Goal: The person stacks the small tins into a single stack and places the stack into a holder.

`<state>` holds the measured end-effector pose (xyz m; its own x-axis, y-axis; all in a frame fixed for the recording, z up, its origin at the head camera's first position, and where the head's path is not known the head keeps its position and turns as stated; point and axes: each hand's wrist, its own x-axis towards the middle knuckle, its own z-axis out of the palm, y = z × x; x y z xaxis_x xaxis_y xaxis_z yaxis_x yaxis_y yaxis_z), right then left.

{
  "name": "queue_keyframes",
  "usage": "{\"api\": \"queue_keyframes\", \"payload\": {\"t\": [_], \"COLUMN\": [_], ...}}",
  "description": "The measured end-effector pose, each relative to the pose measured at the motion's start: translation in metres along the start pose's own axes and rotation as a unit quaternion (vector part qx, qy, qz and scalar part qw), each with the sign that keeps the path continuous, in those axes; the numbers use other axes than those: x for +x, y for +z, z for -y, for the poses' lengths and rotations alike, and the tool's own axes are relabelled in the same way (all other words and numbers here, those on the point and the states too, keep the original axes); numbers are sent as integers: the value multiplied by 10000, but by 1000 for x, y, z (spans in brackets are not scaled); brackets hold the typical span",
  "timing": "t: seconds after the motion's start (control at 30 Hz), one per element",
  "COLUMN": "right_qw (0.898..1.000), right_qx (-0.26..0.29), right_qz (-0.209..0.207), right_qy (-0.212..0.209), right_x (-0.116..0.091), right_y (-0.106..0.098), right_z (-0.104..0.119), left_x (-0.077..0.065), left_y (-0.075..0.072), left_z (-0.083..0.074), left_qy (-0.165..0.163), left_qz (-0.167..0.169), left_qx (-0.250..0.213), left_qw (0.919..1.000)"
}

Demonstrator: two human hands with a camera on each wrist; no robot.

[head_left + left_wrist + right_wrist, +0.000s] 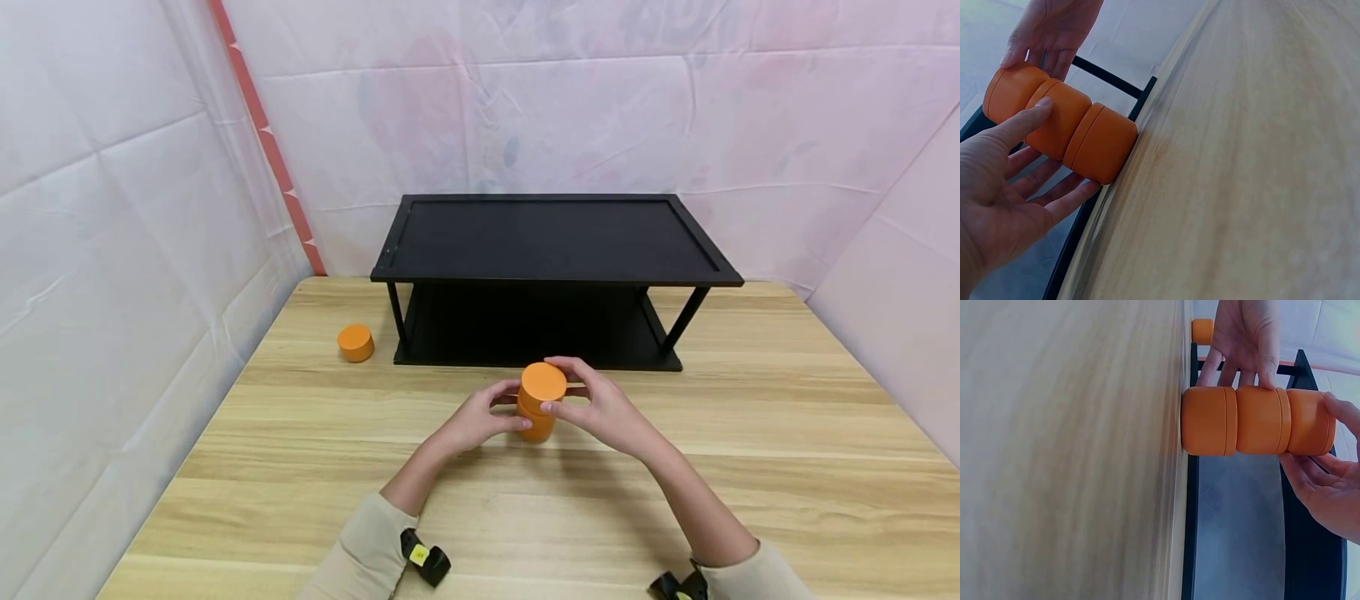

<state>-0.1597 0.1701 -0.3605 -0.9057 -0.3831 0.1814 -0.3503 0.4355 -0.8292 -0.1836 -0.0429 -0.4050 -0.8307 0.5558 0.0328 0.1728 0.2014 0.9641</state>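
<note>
Left grip [474,419] half-curls round the middle orange lidded jar [1260,420]; right grip [606,410] pinches the top jar [543,383] stacked on it.

Outfit's plain beige: left sleeve [363,550] and right sleeve [761,575] both stop on the forearm, so left hand [480,417] and right hand [606,412] are bare. Chunky black gadget [433,567] at the left one, yellow square sticker [419,554] on it. Right gadget [666,585]'s black too, probably same sticker, but it's cropped.
</note>
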Motion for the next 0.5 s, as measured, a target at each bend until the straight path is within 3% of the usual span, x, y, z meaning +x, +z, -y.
{"api": "queue_keyframes", "payload": {"t": [0.17, 0.5], "right_qw": [10000, 10000], "right_qx": [-2, -25], "right_qz": [-20, -32], "right_qy": [-5, -35], "right_x": [0, 1], "right_y": [0, 1], "right_z": [0, -2], "left_x": [-7, -7], "left_y": [-1, -1], "left_z": [-18, -17], "left_qy": [-15, -15], "left_qz": [4, 31], "left_qx": [38, -30], "left_qw": [10000, 10000]}}
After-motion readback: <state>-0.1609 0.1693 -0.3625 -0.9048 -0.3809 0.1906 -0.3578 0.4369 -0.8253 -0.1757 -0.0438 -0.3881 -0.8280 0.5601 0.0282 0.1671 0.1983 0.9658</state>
